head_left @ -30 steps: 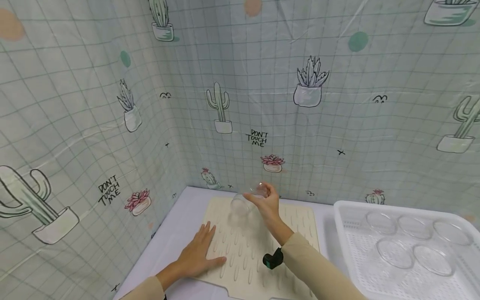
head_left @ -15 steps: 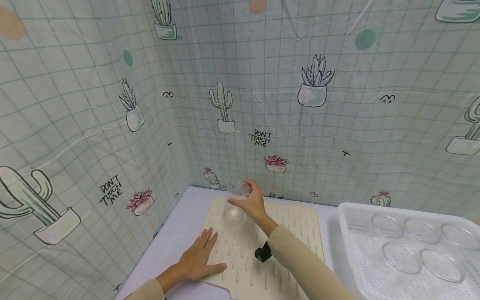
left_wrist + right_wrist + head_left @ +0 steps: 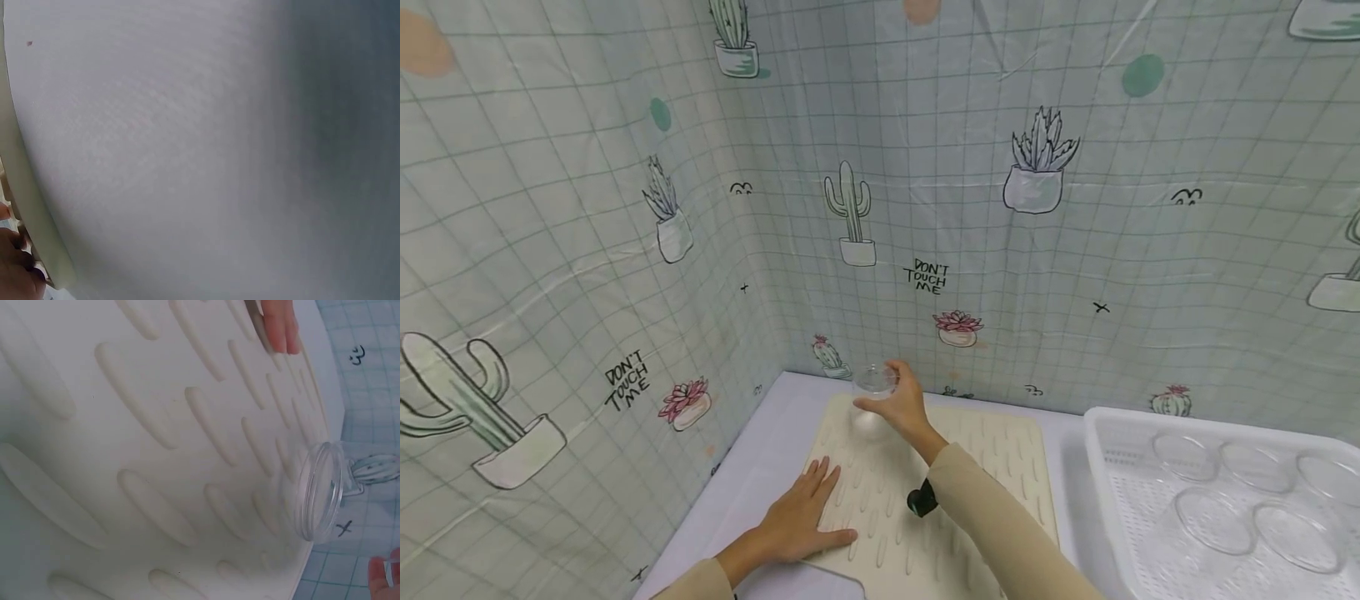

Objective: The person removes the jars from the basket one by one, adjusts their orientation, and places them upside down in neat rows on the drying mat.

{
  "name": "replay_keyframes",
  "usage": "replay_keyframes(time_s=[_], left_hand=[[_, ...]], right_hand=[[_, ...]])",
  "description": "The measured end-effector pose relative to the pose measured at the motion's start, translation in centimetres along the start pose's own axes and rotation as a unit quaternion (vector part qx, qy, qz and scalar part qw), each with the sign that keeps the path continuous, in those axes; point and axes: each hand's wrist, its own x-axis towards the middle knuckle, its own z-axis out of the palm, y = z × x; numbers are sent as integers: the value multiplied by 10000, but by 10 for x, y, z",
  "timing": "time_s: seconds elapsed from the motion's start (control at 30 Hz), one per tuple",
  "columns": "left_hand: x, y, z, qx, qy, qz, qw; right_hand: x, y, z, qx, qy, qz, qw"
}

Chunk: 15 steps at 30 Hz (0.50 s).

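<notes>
Near the far left corner of the ridged beige mat, my right hand holds a clear drinking glass between thumb and fingers. The glass stands upright, its ringed base right at the mat in the right wrist view. My right fingertips show at the lower right there. With fingers spread, my left hand rests flat on the mat's left edge. The left wrist view shows mostly white tabletop, with fingers at the mat's side.
A white perforated basket stands right of the mat, with several clear glasses inside. A cactus-print curtain hangs behind and left of the white table. A small black device sits at my right wrist.
My right hand has moved left, bringing the glass from tilted to upright and down to the mat. The left hand keeps its place. The head view has shifted slightly.
</notes>
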Motion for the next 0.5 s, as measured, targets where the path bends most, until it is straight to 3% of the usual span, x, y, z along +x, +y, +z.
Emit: replay_keyframes(time_s=[0.5], left_hand=[[1,-3,2,15,102,73,9999]], right_hand=[[4,-2,7,-286,-549,176,9979]])
